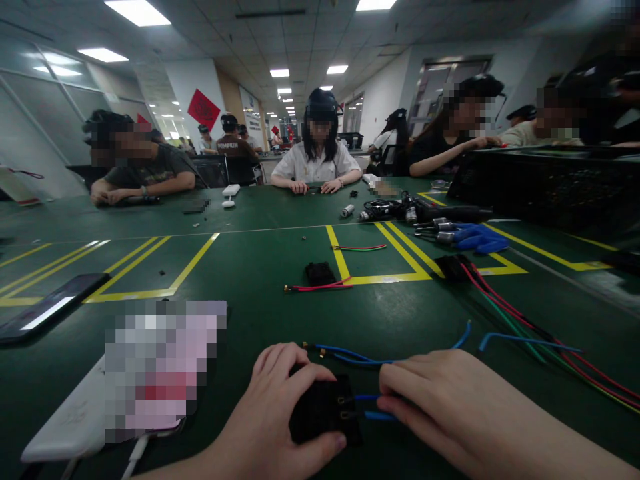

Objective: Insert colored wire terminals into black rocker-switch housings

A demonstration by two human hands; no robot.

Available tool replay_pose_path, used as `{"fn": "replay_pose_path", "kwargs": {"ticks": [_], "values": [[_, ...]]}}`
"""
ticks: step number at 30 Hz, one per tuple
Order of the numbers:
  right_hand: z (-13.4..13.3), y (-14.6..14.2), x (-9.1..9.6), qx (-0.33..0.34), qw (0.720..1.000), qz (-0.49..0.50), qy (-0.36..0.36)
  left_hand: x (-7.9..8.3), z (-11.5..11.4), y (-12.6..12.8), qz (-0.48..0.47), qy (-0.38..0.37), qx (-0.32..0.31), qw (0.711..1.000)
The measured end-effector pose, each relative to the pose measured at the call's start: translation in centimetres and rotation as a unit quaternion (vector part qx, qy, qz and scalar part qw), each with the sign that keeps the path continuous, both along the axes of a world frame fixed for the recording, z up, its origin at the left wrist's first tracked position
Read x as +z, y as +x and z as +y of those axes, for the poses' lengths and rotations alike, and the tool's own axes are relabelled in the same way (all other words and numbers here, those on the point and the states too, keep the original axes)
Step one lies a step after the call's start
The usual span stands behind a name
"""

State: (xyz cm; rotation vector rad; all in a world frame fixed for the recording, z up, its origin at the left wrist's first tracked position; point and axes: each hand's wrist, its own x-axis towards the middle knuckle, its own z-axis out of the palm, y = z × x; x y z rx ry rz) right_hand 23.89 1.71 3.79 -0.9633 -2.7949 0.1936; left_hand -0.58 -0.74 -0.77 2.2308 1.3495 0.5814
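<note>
My left hand [280, 413] is wrapped round a small black block-shaped part [323, 408] near the front edge of the green table [250, 267]. My right hand [440, 407] pinches a short blue wire [377, 415] that enters the block's right side beside a second blue lead. More blue wires [360, 357] lie on the table just beyond my fingers.
A second black block with a red wire [320, 275] lies mid-table. A bundle of red, green and blue wires [525, 327] runs off right. Blue-handled tools [470, 237] sit behind it, a phone [45, 310] at left, a white device [70, 420] front left. Several other people sit around the table.
</note>
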Motion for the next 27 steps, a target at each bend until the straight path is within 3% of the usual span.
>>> {"fn": "replay_pose_path", "kwargs": {"ticks": [18,27], "values": [[0.02,-0.08,0.11,-0.031,0.998,-0.031,-0.054,-0.09,-0.02,-0.08,0.001,0.014,-0.006,1.000],[-0.03,0.02,-0.21,-0.027,0.999,-0.011,-0.029,0.08,-0.05,-0.02,0.003,0.018,-0.011,1.000]]}}
